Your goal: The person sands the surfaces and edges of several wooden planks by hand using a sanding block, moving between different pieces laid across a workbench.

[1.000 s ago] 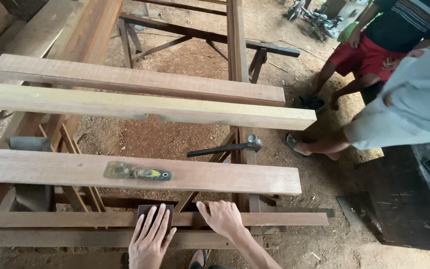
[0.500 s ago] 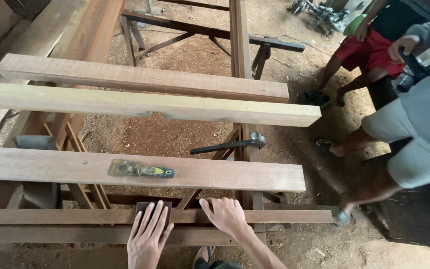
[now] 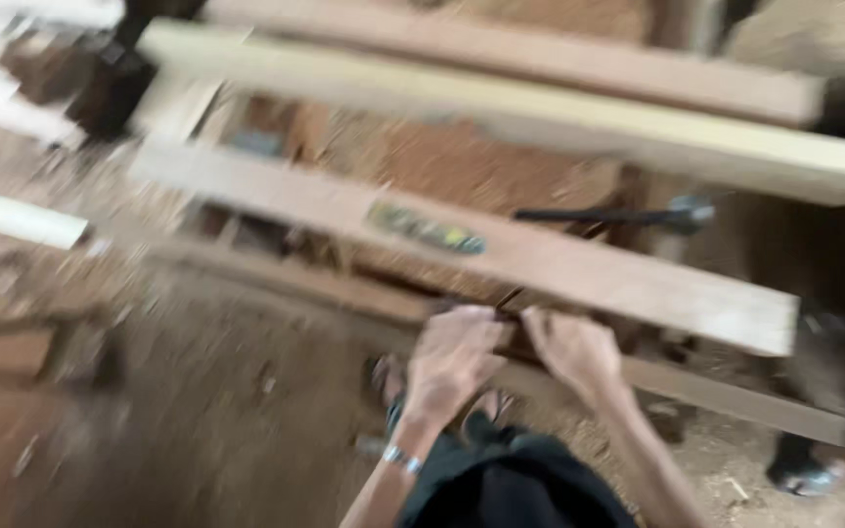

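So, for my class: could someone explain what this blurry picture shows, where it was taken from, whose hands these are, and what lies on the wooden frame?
The camera sits on a person's head, looking down at their own bare hands. The left hand and right hand grip a narrow brown wooden rail of a workshop frame. Beyond them lies a long pale wooden plank with a small flat green-and-yellow tool on it. A dark metal hammer rests behind that. Two more long boards cross further back. Sawdust covers the ground. The picture is blurred, so finer details cannot be told.
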